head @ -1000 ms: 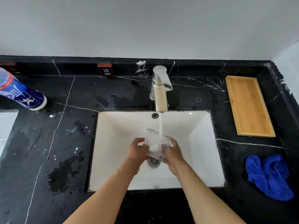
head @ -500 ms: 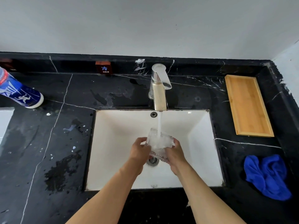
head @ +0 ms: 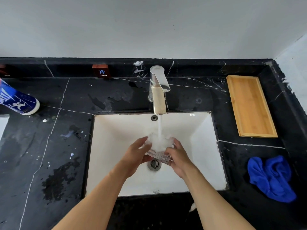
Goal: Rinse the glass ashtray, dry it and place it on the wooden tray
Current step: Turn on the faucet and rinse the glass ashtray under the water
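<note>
The clear ribbed glass ashtray (head: 157, 151) is held over the white sink (head: 204, 146), above the drain (head: 154, 164). My left hand (head: 135, 156) grips its left side and my right hand (head: 178, 157) grips its right side. Water runs from the chrome tap (head: 157, 90) straight into the ashtray and foams white inside it. The wooden tray (head: 250, 107) lies on the black counter to the right of the tap, with nothing on it. A crumpled blue cloth (head: 272, 178) rests on the counter at the right of the sink.
A blue and white bottle (head: 18, 102) leans at the far left of the counter. A small red block marked COLD (head: 102, 72) sits on the back ledge. Wet patches (head: 58, 180) mark the counter left of the sink.
Both hands have kept the ashtray under the running water, tilting and shifting it slightly. My view has drifted a little.
</note>
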